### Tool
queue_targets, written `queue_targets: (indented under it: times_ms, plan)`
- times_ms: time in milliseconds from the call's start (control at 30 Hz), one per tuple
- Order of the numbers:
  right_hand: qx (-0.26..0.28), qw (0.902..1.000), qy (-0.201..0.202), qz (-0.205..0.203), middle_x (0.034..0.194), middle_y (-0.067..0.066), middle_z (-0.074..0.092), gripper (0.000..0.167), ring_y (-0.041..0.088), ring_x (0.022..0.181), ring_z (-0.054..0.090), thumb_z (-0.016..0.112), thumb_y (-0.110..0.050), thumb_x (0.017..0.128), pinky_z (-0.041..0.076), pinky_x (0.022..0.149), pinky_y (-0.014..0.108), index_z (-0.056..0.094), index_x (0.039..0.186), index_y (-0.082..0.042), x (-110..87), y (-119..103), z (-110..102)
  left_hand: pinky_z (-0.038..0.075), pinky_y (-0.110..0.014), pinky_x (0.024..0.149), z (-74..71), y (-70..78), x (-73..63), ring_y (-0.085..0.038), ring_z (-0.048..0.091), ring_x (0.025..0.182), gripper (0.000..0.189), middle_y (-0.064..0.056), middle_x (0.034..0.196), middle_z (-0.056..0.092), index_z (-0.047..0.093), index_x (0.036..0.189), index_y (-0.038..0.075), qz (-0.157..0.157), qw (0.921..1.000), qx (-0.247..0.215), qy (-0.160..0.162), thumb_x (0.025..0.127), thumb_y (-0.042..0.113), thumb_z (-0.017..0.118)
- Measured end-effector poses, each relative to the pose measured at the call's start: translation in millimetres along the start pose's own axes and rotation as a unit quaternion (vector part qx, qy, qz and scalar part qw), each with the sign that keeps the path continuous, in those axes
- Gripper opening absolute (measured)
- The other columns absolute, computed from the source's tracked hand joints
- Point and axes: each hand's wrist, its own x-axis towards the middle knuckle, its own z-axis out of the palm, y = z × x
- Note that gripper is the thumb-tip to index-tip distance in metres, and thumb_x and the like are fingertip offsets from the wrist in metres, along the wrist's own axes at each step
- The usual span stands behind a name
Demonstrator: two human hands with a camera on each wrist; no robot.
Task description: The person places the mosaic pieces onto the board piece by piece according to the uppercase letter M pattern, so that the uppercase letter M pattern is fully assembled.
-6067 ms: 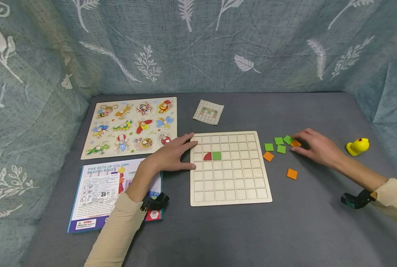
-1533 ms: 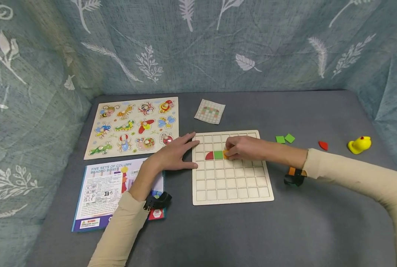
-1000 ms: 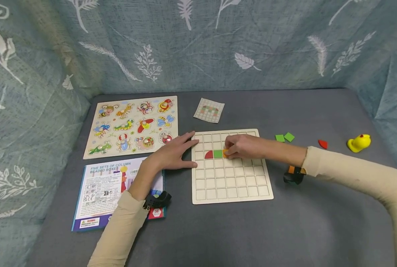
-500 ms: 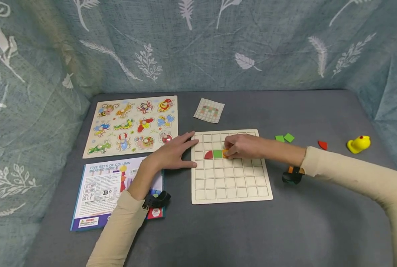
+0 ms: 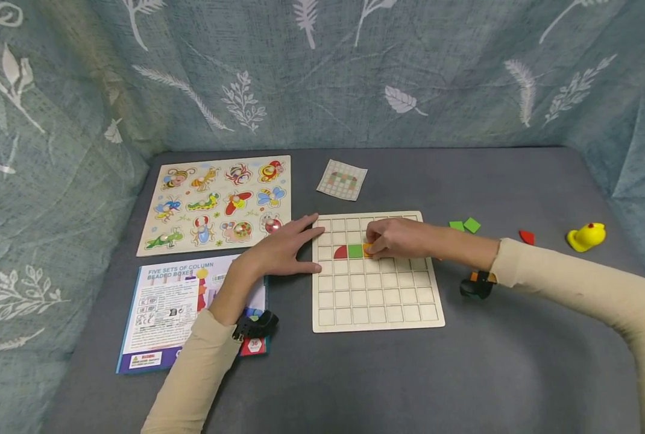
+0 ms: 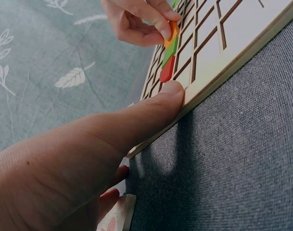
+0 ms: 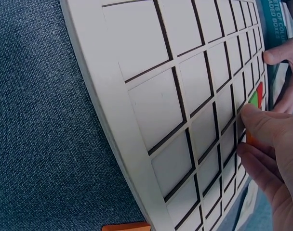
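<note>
"Grid board [image 5: 378, 301] lies in the middle of the table [image 5: 387, 386]; what do we have to its left?"

"On the far left we find the insect puzzle [image 5: 214, 208], with the printed booklet [image 5: 165, 310] nearer us, partly hidden behind the left forearm."

"And the left hand [image 5: 280, 248]?"

"Spread wide, we'd say, its thumb resting on the grid board's left edge."

"Beyond the board we see the small pattern card [image 5: 342, 179]."

"Yes, and on the board, in one row, we have a red quarter-round piece [image 5: 342, 252], a green tile [image 5: 355, 251] just beside it, then an orange tile [image 5: 366, 250]."

"Does the right hand [image 5: 401, 237] hold that last one?"

"It does: we see it pinched narrowly between thumb and fingers. We cannot tell whether it sits flat in its cell."

"Farther right?"

"Two loose green tiles [image 5: 471, 225], then a pointed red piece [image 5: 527, 237], and finally our yellow duck [image 5: 586, 237]."
</note>
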Motion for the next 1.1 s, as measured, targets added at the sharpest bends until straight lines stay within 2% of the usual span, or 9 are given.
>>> queue_targets:
  times_ms: [433,633,833,900,967,1033,1100]
  plan:
    - [-0.001,0.9999,0.006,-0.012,0.082,0.004,0.059,0.006,0.012,0.069,0.052,0.079,-0.010,0.079,0.047,0.058,0.023,0.077,0.084,-0.010,-1.1,3,0,0.027,-0.052,0.117,0.7,-1.0,3.3,-0.036,0.024,0.148,0.081,-0.016,0.161,0.021,0.038,0.149,0.007,0.006,1.0000,-0.005,-0.002,0.085,0.044,0.071]
    - [0.000,1.0000,0.000,-0.002,0.082,0.004,0.060,0.007,0.012,0.069,0.052,0.079,-0.012,0.079,0.047,0.058,0.024,0.077,0.086,-0.010,-5.9,1,1,0.028,-0.052,0.117,4.2,0.0,4.9,-0.036,0.024,0.148,0.080,-0.017,0.162,0.021,0.038,0.149,0.007,0.011,0.9999,-0.004,-0.005,0.086,0.045,0.070]
    - [-0.038,0.9989,0.029,0.004,0.083,0.003,0.061,0.006,0.013,0.071,0.053,0.078,-0.014,0.080,0.047,0.056,0.024,0.078,0.086,-0.012,-6.7,-3,3,0.028,-0.052,0.117,0.9,-1.2,4.3,-0.036,0.024,0.148,0.080,-0.017,0.161,0.021,0.037,0.149,0.007,0.008,1.0000,0.000,-0.002,0.086,0.044,0.070]
    - [-0.048,0.9985,0.023,0.016,0.088,0.004,0.062,0.011,0.015,0.074,0.054,0.077,-0.016,0.083,0.049,0.059,0.026,0.077,0.092,-0.012,-7.8,-6,1,0.028,-0.052,0.117,-0.2,-1.5,3.3,-0.037,0.024,0.148,0.080,-0.017,0.161,0.021,0.037,0.149,0.007,0.009,1.0000,-0.001,0.000,0.086,0.044,0.070]
    - [-0.055,0.9974,0.015,0.044,0.095,0.006,0.063,0.021,0.017,0.080,0.058,0.075,-0.020,0.085,0.051,0.063,0.028,0.075,0.103,-0.011,-10.7,-10,-3,0.028,-0.052,0.117,-0.7,-1.3,1.0,-0.037,0.024,0.148,0.080,-0.017,0.161,0.021,0.037,0.149,0.007,0.009,0.9999,-0.004,0.001,0.086,0.043,0.070]
    - [-0.059,0.9940,0.009,0.092,0.104,0.008,0.064,0.033,0.019,0.088,0.061,0.074,-0.024,0.086,0.053,0.067,0.031,0.071,0.116,-0.011,-18.1,-14,-11,0.028,-0.053,0.117,-1.6,-0.6,0.0,-0.037,0.024,0.148,0.080,-0.017,0.161,0.021,0.037,0.149,0.007,0.009,0.9999,-0.007,0.001,0.086,0.043,0.071]
    - [-0.055,0.9865,0.019,0.153,0.111,0.011,0.064,0.043,0.022,0.095,0.061,0.073,-0.026,0.087,0.054,0.070,0.034,0.066,0.125,-0.009,-31.1,-14,-20,0.028,-0.053,0.117,-3.0,0.2,0.6,-0.037,0.024,0.148,0.080,-0.017,0.161,0.021,0.038,0.149,0.007,0.010,0.9999,-0.007,0.002,0.086,0.043,0.071]
